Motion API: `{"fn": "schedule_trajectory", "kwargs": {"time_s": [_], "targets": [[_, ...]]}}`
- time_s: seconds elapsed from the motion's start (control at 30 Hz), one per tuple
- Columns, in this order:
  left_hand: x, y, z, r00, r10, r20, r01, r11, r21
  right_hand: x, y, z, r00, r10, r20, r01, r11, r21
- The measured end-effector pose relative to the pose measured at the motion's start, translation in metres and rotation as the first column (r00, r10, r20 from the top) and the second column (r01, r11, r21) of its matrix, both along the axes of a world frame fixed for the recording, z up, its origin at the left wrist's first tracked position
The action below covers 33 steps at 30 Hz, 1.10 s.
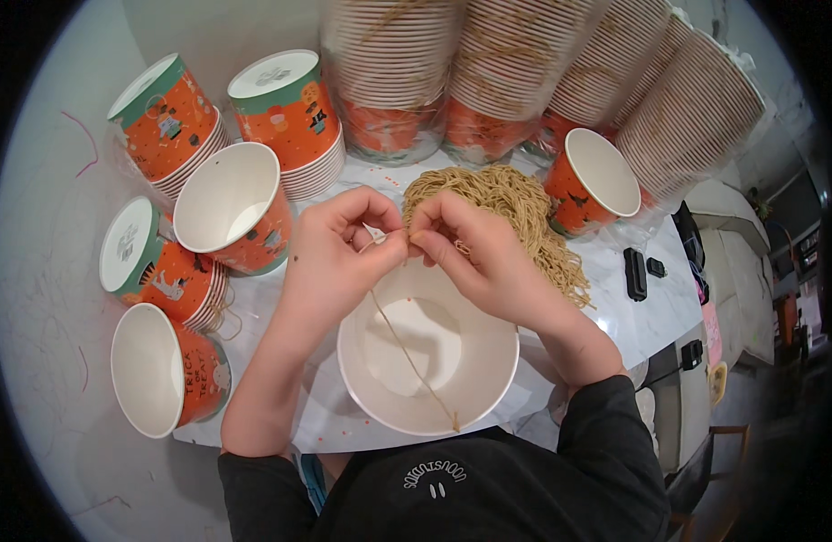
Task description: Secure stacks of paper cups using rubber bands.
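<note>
Both my hands are raised over the far rim of a white-lined paper bucket point(488, 375), close together with their fingertips pinched. A thin tan twine cord point(399, 339) runs down from my left hand point(330, 248) across the bucket's mouth to a knotted end at its near rim. A small white piece point(374, 236) shows between the left fingers; its kind is unclear. My right hand point(474, 257) pinches the cord beside the left fingertips. Just behind the right hand lies a thick heap of tan twine cords point(533, 217).
Several orange and green patterned buckets point(231, 203) stand at the left, some upside down in stacks. Tall plastic-wrapped bucket stacks point(393, 68) line the back. One upright bucket point(605, 172) stands right of the cords. Small black devices point(635, 274) lie on the marbled table point(664, 316).
</note>
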State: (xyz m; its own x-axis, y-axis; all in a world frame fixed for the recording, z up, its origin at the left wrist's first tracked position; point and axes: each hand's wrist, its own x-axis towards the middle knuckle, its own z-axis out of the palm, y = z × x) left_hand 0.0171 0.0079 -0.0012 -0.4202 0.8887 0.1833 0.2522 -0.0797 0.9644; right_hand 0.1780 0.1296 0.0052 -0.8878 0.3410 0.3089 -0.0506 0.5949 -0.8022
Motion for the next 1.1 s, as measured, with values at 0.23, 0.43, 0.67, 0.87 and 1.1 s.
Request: {"fn": "schedule_trajectory", "kwargs": {"time_s": [0.23,0.43,0.67,0.87,1.1], "targets": [[0.007,0.001,-0.001,0.997,0.052,-0.051,-0.045,0.989,0.14,-0.007,0.011,-0.007,0.993,0.055,-0.106,-0.101,0.86,-0.499],[-0.002,0.002,0.0,1.0,-0.006,-0.03,0.01,0.991,0.133,-0.005,0.021,-0.004,0.985,0.158,-0.067,-0.166,0.777,-0.608],[-0.012,0.005,-0.004,0.998,-0.054,-0.032,0.056,0.997,0.058,-0.01,0.017,-0.013,0.996,0.071,-0.052,-0.088,0.835,-0.543],[-0.009,0.005,-0.004,0.998,-0.014,-0.067,0.015,1.0,0.021,-0.009,0.009,-0.016,0.994,-0.102,-0.042,0.097,0.99,-0.1],[-0.005,0.004,-0.005,0.999,0.026,-0.041,-0.025,0.999,0.024,-0.007,0.007,-0.012,0.994,-0.096,-0.041,0.097,0.995,0.004]]}}
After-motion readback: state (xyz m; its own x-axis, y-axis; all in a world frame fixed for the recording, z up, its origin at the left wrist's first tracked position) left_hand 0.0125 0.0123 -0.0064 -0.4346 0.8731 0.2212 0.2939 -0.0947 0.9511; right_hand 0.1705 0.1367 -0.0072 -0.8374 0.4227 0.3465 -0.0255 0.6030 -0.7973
